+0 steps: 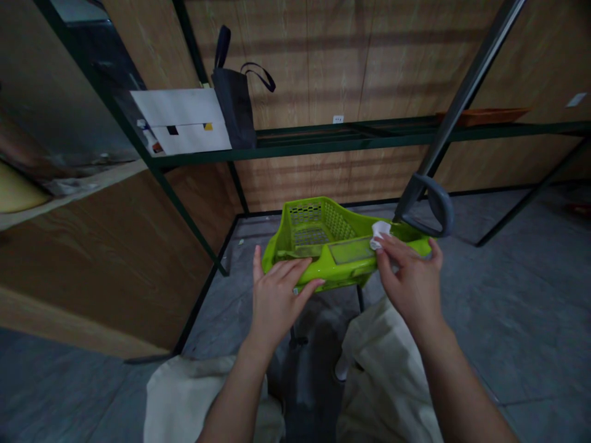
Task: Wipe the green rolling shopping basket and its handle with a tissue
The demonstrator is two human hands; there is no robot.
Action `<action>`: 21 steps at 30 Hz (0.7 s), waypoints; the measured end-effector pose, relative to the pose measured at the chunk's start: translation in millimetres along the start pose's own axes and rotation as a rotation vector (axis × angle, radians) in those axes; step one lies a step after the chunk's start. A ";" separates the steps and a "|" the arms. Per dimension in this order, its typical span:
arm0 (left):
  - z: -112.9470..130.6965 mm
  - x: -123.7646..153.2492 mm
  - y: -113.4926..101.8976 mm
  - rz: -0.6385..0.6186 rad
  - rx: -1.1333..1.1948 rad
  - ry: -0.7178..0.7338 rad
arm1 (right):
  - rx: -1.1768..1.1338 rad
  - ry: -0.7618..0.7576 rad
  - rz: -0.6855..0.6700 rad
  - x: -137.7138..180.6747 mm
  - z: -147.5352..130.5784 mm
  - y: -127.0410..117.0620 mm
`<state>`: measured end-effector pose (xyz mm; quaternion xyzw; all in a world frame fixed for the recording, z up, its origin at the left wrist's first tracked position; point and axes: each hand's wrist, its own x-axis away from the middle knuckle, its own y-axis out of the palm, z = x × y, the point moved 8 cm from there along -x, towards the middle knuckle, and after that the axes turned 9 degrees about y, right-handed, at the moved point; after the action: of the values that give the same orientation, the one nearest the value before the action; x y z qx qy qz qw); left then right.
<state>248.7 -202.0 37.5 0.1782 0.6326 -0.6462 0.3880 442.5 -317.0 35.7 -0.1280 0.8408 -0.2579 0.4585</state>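
Note:
A lime-green plastic basket (318, 231) with a perforated tub and a flat lid panel stands in front of me at knee height. My left hand (277, 295) rests on its near rim, fingers stretched flat and apart. My right hand (409, 277) pinches a small white cloth (379, 232) and presses it against the basket's right top edge. A grey pole with a loop handle (431, 206) rises from the basket's right side toward the upper right.
Dark green metal shelving (323, 144) runs along a wood-panelled wall. On it stand a white box (182, 120) and a black bag (235, 104); an orange tray (480, 115) lies at the right. Grey floor surrounds my light trousers (383, 375).

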 end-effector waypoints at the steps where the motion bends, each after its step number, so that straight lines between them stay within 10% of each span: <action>1: 0.3 0.1 -0.2 -0.003 -0.003 -0.001 | -0.018 -0.030 -0.023 4.9 -17.7 5.4; 7: 0.6 -0.6 -1.3 -0.031 0.002 -0.016 | -0.154 -0.230 -0.222 26.9 -96.0 30.1; 15: 0.4 -0.6 -0.9 0.009 0.006 -0.013 | -0.005 0.065 -0.017 -12.3 20.8 0.7; 21: 0.9 0.0 -1.4 -0.019 0.011 -0.026 | -0.117 -0.189 -0.178 20.8 -83.9 28.0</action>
<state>247.9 -203.0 38.6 0.1660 0.6256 -0.6555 0.3891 361.5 -276.5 43.1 -0.2520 0.7929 -0.2348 0.5026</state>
